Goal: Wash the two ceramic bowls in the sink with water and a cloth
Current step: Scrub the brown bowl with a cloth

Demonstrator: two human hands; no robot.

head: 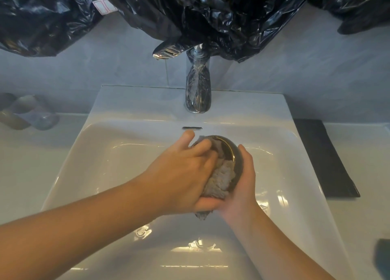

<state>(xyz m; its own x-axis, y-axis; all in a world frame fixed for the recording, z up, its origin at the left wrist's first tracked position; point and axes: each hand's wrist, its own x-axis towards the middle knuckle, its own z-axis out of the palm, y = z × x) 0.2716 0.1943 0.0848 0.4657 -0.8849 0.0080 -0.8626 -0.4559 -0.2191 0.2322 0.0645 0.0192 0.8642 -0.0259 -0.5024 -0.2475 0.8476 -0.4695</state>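
The step in hand was the scrubbing of one bowl. Over the middle of the white rectangular ceramic sink (126, 102), nearer its back edge than its front, the right hand (242, 185) cupped a dark glazed ceramic bowl (234, 153) from the outside. Its fingers were curled round the wall and the bowl was tipped toward the left. The left hand (183, 174) gripped a grey fluffy cloth (221, 176), fingers bent over it, and pressed it into the bowl's hollow. A tail of cloth hung out below both hands.

Only this bowl could be seen; where the second one was, the view did not show. No stream fell from the chrome tap (198, 90) at the sink's back edge, so I judged the rinse was not yet begun. The next move would call for turning the bowl in the right hand so the cloth reached the whole rim, with a firm hold since wet glaze is slippery.

As for writing, a small white tag with red boxes (104, 6) sat on the black plastic sheeting (211, 16) hung over the wall. Nothing on it could be read, and no brand showed anywhere.
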